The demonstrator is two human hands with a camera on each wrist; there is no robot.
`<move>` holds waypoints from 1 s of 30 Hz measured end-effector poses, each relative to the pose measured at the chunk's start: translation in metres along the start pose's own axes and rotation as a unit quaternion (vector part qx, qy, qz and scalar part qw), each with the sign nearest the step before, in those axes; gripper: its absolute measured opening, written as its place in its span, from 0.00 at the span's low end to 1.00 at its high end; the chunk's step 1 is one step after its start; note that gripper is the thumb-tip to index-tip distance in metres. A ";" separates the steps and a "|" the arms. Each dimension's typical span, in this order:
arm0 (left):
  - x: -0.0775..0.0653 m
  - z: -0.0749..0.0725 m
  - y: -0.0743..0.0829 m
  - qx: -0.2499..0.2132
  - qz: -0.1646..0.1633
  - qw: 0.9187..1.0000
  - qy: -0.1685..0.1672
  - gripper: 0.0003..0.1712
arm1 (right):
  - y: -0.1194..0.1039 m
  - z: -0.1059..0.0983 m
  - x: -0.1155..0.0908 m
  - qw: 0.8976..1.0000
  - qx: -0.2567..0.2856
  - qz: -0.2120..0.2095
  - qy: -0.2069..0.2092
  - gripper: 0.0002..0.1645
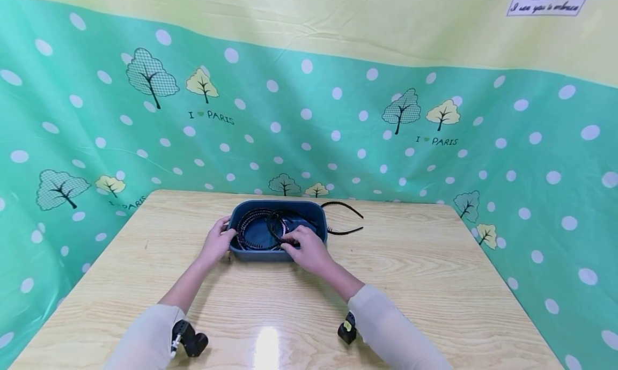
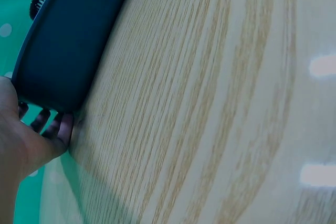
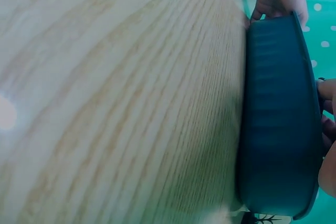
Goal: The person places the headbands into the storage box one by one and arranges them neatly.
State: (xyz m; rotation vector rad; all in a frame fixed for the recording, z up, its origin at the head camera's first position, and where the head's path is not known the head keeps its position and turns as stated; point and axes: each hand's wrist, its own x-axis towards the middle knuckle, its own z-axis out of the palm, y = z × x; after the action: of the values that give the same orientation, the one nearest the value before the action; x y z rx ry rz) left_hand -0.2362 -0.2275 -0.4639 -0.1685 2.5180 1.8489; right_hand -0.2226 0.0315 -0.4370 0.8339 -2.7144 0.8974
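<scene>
A dark blue basin [image 1: 265, 256] with rounded corners stands toward the far side of the table, with several dark headbands [image 1: 251, 217] lying in it, some with comb teeth. My left hand [image 1: 218, 241] grips its left end, thumb over the rim and fingers around the outside, as the left wrist view also shows. Over the front right part of the basin, my right hand [image 1: 309, 249] pinches a black headband [image 1: 271, 228] between thumb and fingers. In the right wrist view the basin's side wall [image 3: 281, 114] hides most of what the right fingers hold.
A black toothed headband [image 1: 345, 204] lies on the table just right of the basin, its ends pointing right. The wooden table [image 1: 410, 284] reaches back to a green dotted curtain [image 1: 333, 145]. Small black cameras [image 1: 195, 343] hang at both sleeves.
</scene>
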 end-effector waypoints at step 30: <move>-0.001 0.001 -0.001 -0.010 0.005 1.000 0.004 0.31 | -0.002 -0.009 0.008 0.997 0.019 0.061 -0.049 0.09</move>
State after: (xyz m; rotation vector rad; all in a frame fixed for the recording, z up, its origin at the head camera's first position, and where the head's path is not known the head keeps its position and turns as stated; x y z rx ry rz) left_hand -0.2352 -0.2270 -0.4648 -0.1639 2.5121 1.8810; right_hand -0.2278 0.0316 -0.4266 0.7440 -2.8697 0.9601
